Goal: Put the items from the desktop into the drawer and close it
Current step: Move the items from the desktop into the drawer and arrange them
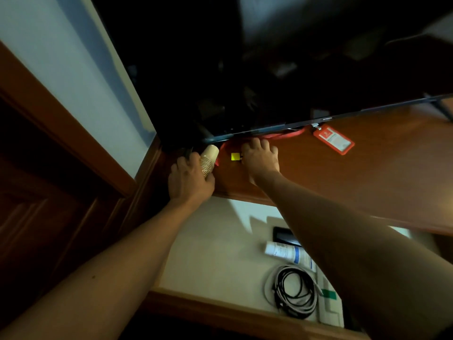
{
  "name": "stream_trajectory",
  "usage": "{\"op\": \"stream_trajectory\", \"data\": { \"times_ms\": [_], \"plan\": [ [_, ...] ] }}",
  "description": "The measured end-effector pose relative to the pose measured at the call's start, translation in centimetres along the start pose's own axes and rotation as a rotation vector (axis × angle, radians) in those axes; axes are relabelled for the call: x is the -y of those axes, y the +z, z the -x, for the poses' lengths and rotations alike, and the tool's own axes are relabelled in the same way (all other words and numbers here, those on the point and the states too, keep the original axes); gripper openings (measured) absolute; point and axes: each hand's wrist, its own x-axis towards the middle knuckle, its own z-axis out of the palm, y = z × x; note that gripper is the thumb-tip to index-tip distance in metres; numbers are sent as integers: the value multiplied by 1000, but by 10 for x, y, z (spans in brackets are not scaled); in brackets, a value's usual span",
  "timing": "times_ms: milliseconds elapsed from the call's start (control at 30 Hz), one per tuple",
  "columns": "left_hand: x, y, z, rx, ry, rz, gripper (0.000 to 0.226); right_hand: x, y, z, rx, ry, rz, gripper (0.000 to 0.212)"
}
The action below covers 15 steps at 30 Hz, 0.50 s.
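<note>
My left hand (190, 179) grips a tilted stack of tan paper cups (209, 158) at the desk's left end. My right hand (261, 159) lies palm down on the desktop (367, 182), fingers spread over a red lanyard (284, 136), with a small yellow square item (235, 156) touching its thumb side. The lanyard leads to a red badge holder (333, 139) further right. Below the desk edge the drawer (210, 244) stands pulled out, holding a coiled cable (295, 292), a white tube (285, 251) and a black flat device (283, 235).
A dark TV screen (269, 69) stands on the desk just behind both hands, its lower edge close above the lanyard. A wooden door frame (61, 133) and wall are to the left. A white box with a green mark (329, 303) lies in the drawer's right part.
</note>
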Motion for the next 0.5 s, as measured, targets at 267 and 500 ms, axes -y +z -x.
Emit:
{"op": "stream_trajectory", "data": {
  "times_ms": [267, 500],
  "plan": [
    [-11, 4, 78, -40, 86, 221, 60, 12, 0, 84, -145, 223, -413, 26],
    [-6, 27, 143, 252, 148, 258, 70, 28, 35, 182, -28, 454, -652, 23]
  ]
}}
